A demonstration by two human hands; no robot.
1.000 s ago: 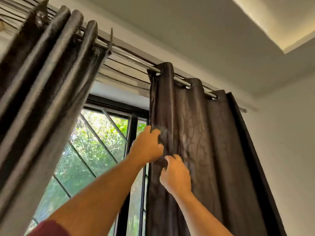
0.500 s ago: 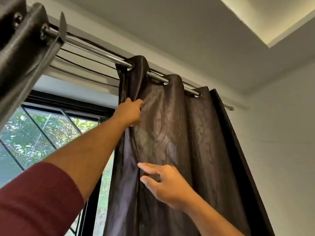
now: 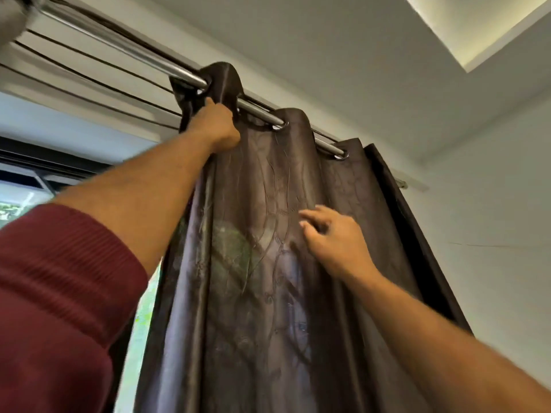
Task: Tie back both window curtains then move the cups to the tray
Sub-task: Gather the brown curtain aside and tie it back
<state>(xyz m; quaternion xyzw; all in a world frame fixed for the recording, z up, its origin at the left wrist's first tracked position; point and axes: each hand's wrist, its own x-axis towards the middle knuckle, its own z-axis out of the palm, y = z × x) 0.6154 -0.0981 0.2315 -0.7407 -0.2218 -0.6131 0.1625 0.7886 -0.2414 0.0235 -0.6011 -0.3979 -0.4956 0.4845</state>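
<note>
Your left hand [image 3: 217,126] is raised high, fingers curled tight into a fist on the curtain [image 3: 268,263] at its leading edge, just below the first fold where the cloth loops over the rod [image 3: 125,46]. The grip sits right under the rod, knuckles close to the metal but whether they touch it cannot be told. Your right hand [image 3: 337,242] is lower and to the right, palm toward the cloth, fingers [image 3: 310,214] loosely spread and slightly bent, tips on or just off the fabric; contact cannot be told, and nothing is pinched. The curtain is dark brown, glossy, with a faint vine pattern; it hangs from metal eyelets [image 3: 341,156] on the rod, gathered in broad folds toward the right end near the wall [image 3: 492,219]. Daylight shows through the cloth in the middle. A strip of bright window [image 3: 140,338] shows left of the curtain's edge. Your left sleeve [image 3: 53,293] is maroon, pushed up the forearm; the right forearm is bare. Thin dark cords [image 3: 89,81] run along the wall behind the rod.
</note>
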